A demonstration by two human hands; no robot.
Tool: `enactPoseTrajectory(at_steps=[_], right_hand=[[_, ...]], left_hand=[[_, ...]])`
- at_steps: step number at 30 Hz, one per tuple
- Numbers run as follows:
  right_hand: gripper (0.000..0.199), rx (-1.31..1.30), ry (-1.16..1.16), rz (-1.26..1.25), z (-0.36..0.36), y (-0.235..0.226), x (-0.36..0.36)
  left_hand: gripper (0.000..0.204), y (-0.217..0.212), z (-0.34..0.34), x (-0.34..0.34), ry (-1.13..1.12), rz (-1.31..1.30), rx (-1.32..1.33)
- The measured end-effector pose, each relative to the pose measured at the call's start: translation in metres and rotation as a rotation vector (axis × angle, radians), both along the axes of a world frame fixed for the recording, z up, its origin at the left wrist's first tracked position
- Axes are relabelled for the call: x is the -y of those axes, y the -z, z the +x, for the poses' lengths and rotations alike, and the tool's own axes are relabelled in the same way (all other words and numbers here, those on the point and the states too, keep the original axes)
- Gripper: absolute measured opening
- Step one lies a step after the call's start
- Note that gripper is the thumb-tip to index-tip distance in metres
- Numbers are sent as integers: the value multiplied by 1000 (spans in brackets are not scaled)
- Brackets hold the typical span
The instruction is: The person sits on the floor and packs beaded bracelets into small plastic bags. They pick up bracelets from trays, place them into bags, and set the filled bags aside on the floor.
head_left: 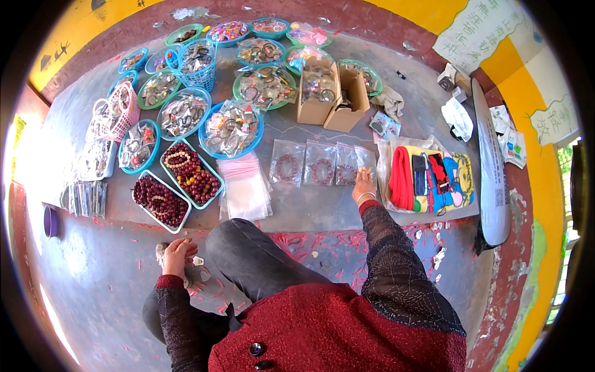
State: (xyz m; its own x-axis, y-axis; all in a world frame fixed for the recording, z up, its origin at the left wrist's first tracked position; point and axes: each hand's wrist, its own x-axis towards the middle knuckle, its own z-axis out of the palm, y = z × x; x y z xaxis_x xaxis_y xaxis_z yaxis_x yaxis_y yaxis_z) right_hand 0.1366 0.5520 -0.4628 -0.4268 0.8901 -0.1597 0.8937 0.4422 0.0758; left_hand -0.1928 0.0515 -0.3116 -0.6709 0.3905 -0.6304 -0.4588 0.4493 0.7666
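Observation:
My right hand (pixel 364 184) reaches out over the slab at the right end of a row of clear plastic bags. Its fingers are bent together on the bag (pixel 365 158) there, which overlaps its neighbour. Three other bags lie flat to the left: the far left bag (pixel 287 162), the middle bag (pixel 320 162) and the bag beside my hand (pixel 344 166), each with a reddish beaded bracelet inside. My left hand (pixel 178 255) rests low by my leg and shoe, fingers loosely bent and apart, with nothing visible in it. A stack of empty clear bags (pixel 246 189) lies between the hands.
Two trays of dark red beads, one white-rimmed (pixel 184 224) and one green-rimmed (pixel 218 193), sit at left. Several baskets of bagged trinkets stand behind, with cardboard boxes (pixel 344 118). Colourful folded cloth (pixel 462 198) lies right of my hand. A purple cup (pixel 51 222) stands far left.

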Motion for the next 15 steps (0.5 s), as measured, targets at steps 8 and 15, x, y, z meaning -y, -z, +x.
enactPoseTrajectory(at_steps=[8, 15], right_hand=[[54, 45, 231, -159, -9, -19, 1], [50, 10, -110, -74, -35, -26, 27]], left_hand=[[28, 5, 0, 1, 15, -35, -4], [28, 1, 2, -1, 15, -25, 0]])
